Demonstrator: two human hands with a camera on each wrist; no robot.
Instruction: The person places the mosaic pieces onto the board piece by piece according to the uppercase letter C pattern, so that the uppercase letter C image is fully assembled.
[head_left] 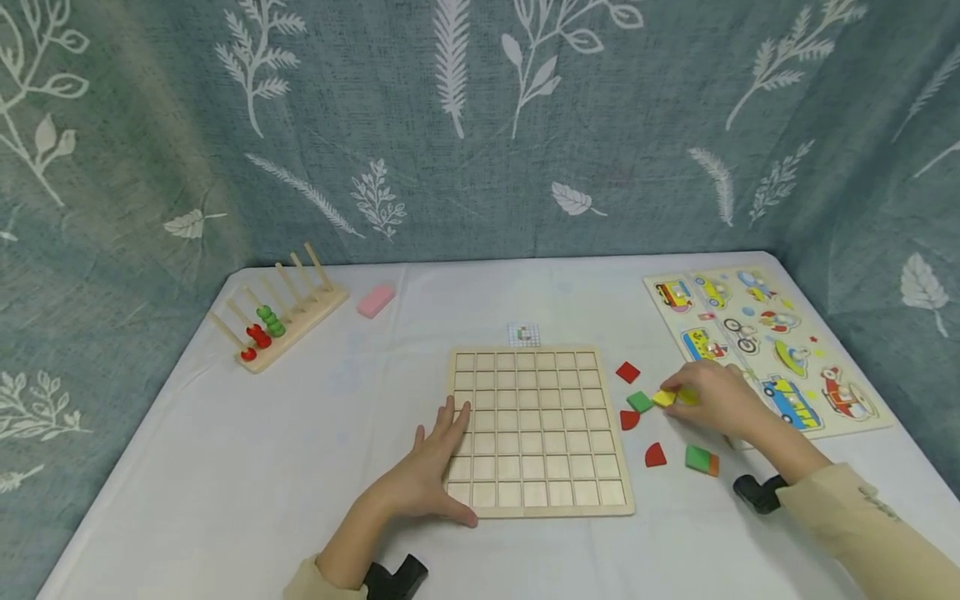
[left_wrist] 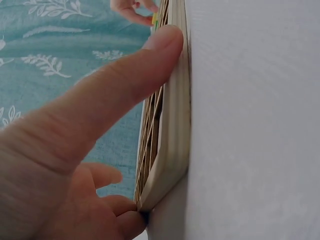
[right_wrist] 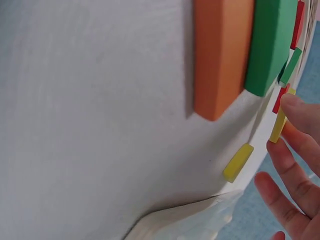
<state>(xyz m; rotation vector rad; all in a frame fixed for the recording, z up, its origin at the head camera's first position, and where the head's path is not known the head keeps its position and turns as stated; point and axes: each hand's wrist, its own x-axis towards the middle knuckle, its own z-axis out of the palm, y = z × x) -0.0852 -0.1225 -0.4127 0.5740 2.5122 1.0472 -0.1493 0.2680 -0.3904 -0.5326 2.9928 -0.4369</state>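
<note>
Head view: we see the yellow piece [head_left: 663,398] at the fingertips of the right hand [head_left: 716,398], on that hand's left side, pinched between thumb and finger. Whether it touches the desk [head_left: 225,483] we cannot tell. A second yellow piece [head_left: 687,397] lies by the same hand, partly covered in our head view. Just left of the pinched piece lies a green tile [head_left: 640,402], with a red square [head_left: 627,372] farther off and a red wedge [head_left: 630,419] nearer. Nearer still we find another red wedge [head_left: 656,454] and, to its right, a green block [head_left: 697,458] beside an orange block [head_left: 714,465].

Left of these lies the grid board [head_left: 536,432]. The left hand [head_left: 429,471] rests at its near left corner, fingers extended, thumb spread along the near edge. On the far right we see a picture board [head_left: 780,354]; on the far left, a peg stand [head_left: 300,321].
</note>
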